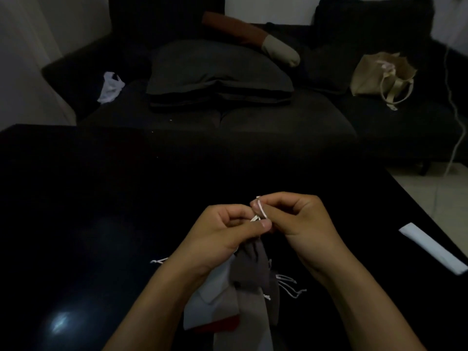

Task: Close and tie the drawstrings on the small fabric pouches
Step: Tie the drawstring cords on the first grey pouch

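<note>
A dark grey fabric pouch [253,262] hangs from my hands above a black table. My left hand [222,231] grips the pouch's gathered top with curled fingers and thumb. My right hand [296,219] pinches the white drawstring [260,209], which loops up between the two hands. Beneath them lies a pile of other pouches [215,307], pale grey, beige and red, with loose white strings [288,285] trailing to the right. My forearms hide part of the pile.
The glossy black table [101,198] fills the foreground, with a white strip of paper [433,247] near its right edge. Behind stands a dark sofa [278,117] with a grey pillow [217,69], a beige tote bag [379,74] and white cloth [111,87].
</note>
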The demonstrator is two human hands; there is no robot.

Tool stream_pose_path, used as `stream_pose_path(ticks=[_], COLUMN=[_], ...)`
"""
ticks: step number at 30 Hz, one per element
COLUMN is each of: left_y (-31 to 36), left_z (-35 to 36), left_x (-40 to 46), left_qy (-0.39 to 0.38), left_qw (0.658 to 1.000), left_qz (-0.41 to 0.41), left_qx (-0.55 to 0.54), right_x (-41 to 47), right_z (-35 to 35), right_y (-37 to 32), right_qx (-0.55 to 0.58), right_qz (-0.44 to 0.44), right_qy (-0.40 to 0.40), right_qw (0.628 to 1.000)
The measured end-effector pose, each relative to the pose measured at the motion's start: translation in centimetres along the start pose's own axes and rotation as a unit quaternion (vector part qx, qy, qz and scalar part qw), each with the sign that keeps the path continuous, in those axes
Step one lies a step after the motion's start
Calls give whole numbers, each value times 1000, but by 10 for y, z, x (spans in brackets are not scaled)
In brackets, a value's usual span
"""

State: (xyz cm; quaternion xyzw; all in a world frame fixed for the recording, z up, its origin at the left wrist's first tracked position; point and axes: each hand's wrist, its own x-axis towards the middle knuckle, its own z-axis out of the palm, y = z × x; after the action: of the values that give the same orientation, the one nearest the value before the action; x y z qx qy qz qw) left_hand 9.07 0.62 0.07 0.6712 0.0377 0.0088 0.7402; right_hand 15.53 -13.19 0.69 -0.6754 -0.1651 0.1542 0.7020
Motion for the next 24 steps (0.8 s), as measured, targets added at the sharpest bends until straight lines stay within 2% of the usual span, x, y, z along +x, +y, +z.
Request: stream_pose_path(ticks=[10,15,20,24], left_y=[-3,-3,-6,-9], left_z=[5,8,12,8], left_x=[3,6,3,6], left_qy=[31,54,61,87], left_qw=[999,993,997,994], left_qz=[-41,-78,-36,-38], left_qx=[10,-76,-28,-52], right_x=[0,1,0,4], right_z=[0,-1,0,-4], right_y=[1,2,3,3], right_qx=[19,22,34,78], right_qz=[58,74,76,89], right_qy=[27,37,-1,-5], right_qw=[998,996,997,993])
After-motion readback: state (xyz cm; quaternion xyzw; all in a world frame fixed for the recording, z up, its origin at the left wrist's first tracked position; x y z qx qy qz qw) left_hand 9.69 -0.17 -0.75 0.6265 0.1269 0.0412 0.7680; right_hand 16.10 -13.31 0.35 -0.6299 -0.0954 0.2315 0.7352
